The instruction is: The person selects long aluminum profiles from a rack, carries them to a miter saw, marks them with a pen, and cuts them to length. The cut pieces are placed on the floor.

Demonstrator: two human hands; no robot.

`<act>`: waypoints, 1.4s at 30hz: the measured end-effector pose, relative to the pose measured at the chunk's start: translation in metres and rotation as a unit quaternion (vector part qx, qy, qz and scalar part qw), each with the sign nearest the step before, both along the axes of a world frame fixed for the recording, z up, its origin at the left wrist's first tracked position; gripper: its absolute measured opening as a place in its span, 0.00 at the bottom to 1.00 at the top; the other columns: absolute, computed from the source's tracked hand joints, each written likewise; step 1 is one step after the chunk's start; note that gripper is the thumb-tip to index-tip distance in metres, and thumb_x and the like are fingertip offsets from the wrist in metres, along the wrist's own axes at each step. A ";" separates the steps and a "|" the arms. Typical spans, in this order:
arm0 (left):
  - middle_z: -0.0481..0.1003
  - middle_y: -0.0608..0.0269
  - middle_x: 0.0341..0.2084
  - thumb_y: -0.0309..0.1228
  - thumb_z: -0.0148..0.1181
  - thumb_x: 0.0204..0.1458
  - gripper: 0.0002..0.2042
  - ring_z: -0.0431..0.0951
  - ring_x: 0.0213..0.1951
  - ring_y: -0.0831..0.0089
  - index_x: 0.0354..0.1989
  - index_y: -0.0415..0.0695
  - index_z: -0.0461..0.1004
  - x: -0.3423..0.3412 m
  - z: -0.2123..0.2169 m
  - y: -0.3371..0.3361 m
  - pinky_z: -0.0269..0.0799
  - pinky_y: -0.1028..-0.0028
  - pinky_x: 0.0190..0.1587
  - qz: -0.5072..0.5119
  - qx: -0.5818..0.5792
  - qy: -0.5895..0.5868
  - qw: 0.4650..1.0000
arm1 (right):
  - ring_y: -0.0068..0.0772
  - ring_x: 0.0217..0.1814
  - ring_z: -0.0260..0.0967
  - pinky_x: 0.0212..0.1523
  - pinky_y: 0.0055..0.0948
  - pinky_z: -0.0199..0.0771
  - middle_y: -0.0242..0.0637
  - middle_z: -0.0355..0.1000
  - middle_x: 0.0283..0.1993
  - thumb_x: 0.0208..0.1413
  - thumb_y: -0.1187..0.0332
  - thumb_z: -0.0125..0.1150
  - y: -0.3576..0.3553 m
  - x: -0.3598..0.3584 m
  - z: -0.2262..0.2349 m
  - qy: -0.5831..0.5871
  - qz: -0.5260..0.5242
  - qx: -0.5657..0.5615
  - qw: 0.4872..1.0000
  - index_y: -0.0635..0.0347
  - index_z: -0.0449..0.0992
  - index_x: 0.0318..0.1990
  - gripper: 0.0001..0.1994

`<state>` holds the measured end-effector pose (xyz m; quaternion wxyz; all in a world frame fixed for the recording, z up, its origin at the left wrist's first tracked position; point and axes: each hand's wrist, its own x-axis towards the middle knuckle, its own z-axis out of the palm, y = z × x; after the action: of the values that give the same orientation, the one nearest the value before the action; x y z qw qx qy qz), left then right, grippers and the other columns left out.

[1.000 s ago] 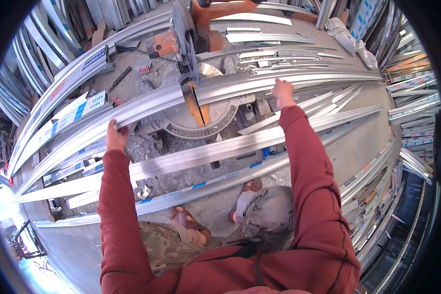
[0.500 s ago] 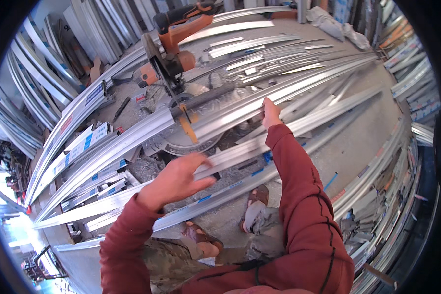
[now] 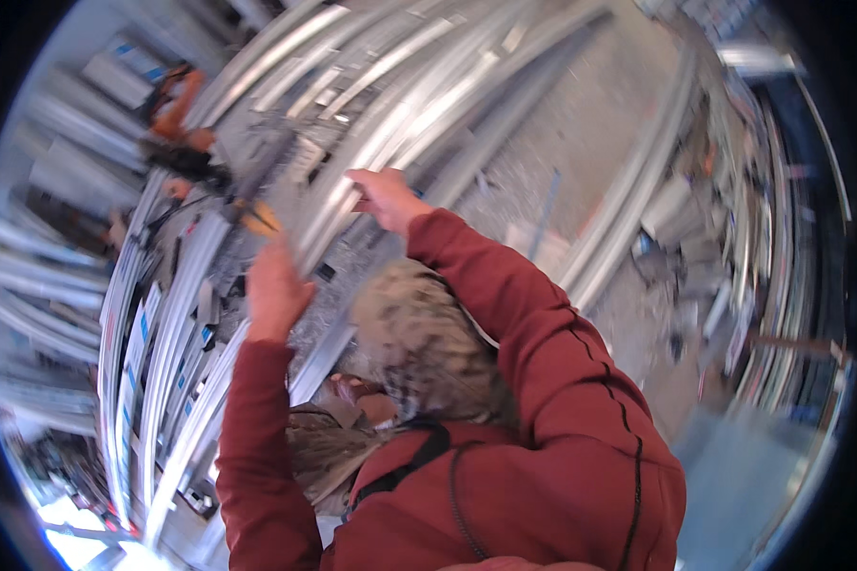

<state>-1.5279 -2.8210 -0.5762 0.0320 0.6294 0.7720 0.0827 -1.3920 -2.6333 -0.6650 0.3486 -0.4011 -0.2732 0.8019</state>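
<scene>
My right hand (image 3: 388, 198) has its fingers closed around the near part of a long silvery aluminium profile (image 3: 411, 114), which runs up and away to the upper right. Beside the lower end of that profile is my left hand (image 3: 278, 290). Its thumb stands apart, but the fingers are smeared by motion, so any contact with the profile is unclear. An orange and black mitre saw (image 3: 176, 143) stands to the upper left, its yellow-orange part (image 3: 257, 217) just above my left fingertips. Another length of profile (image 3: 183, 285) lies to the left of that hand.
Bundles of long profiles (image 3: 38, 257) lean along the left side. More profiles (image 3: 628, 181) lie on the floor to the right, near a heap of scraps (image 3: 681, 243). A bent, camouflage-patterned knee (image 3: 428, 333) is under my right forearm.
The view has swung, so the saw now appears farther left. My right knee has come up into view. My left hand has moved near the profile's lower end; my right hand stays on the profile.
</scene>
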 end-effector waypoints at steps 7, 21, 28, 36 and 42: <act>0.70 0.43 0.49 0.22 0.67 0.33 0.41 0.69 0.51 0.45 0.63 0.36 0.57 -0.018 0.020 -0.090 0.65 0.57 0.57 0.045 -0.014 0.057 0.997 | 0.28 0.30 0.74 0.33 0.30 0.73 0.43 0.77 0.29 0.53 0.66 0.60 -0.123 0.195 -0.088 -0.304 -0.028 0.295 0.906 0.67 0.78 0.36 0.11; 0.65 0.45 0.57 0.19 0.63 0.34 0.42 0.64 0.59 0.47 0.66 0.41 0.56 0.002 0.052 -0.178 0.58 0.58 0.62 0.103 -0.035 0.070 0.992 | 0.44 0.24 0.73 0.31 0.39 0.72 0.48 0.74 0.21 0.46 0.58 0.63 -0.302 0.459 -0.277 -0.576 -0.072 -0.085 0.810 0.68 0.79 0.26 0.17; 0.63 0.46 0.59 0.19 0.63 0.35 0.43 0.63 0.61 0.49 0.66 0.40 0.54 0.020 0.069 -0.183 0.56 0.61 0.64 0.118 -0.047 0.083 0.988 | 0.40 0.26 0.73 0.24 0.38 0.68 0.43 0.76 0.27 0.46 0.61 0.70 -0.275 0.421 -0.336 -0.572 -0.283 -0.064 0.767 0.72 0.77 0.32 0.18; 0.66 0.47 0.55 0.20 0.65 0.32 0.44 0.66 0.57 0.49 0.65 0.41 0.56 0.029 0.076 -0.198 0.59 0.60 0.61 0.120 -0.018 0.107 0.987 | 0.38 0.21 0.68 0.18 0.40 0.66 0.45 0.70 0.27 0.49 0.54 0.56 -0.300 0.427 -0.295 -0.379 -0.229 -0.281 0.851 0.72 0.73 0.36 0.23; 0.68 0.52 0.52 0.21 0.68 0.30 0.45 0.67 0.54 0.53 0.64 0.44 0.58 0.027 0.098 -0.216 0.61 0.60 0.59 0.110 0.031 0.131 0.985 | 0.37 0.23 0.67 0.21 0.37 0.70 0.41 0.67 0.26 0.55 0.67 0.50 -0.354 0.436 -0.249 -0.228 -0.207 -0.271 0.912 0.58 0.65 0.41 0.09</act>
<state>-1.5012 -3.0369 -0.4785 -0.0981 0.5464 0.8314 0.0266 -0.9557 -2.9874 -0.9144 0.3129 -0.6994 -0.0277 0.6420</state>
